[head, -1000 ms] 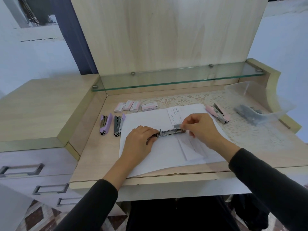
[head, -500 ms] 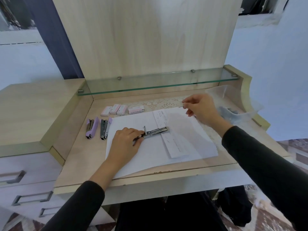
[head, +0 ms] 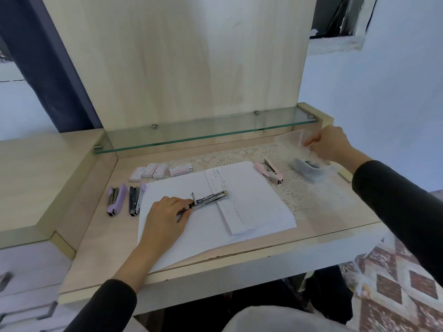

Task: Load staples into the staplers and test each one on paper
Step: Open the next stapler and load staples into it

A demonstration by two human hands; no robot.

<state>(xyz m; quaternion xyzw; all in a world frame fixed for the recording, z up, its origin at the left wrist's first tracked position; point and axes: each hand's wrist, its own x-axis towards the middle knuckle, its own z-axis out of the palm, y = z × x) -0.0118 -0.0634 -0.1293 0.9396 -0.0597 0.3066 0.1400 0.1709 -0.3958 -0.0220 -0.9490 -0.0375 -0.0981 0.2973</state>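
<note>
Ideally, left hand (head: 167,212), fingers clamped on open stapler (head: 208,198), holds it level; right hand (head: 332,146), grasp indiscernible at clear tray (head: 290,140), should approach from above.

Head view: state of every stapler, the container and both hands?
metal stapler, opened out, lying on the paper stack
left hand, grips the metal stapler's rear end
purple stapler, open, left of the paper
dark stapler, open, beside the purple one
pink stapler, open, right of the paper
clear container, uncovered, grey items inside
right hand, at the container's rim, grip unclear
</note>
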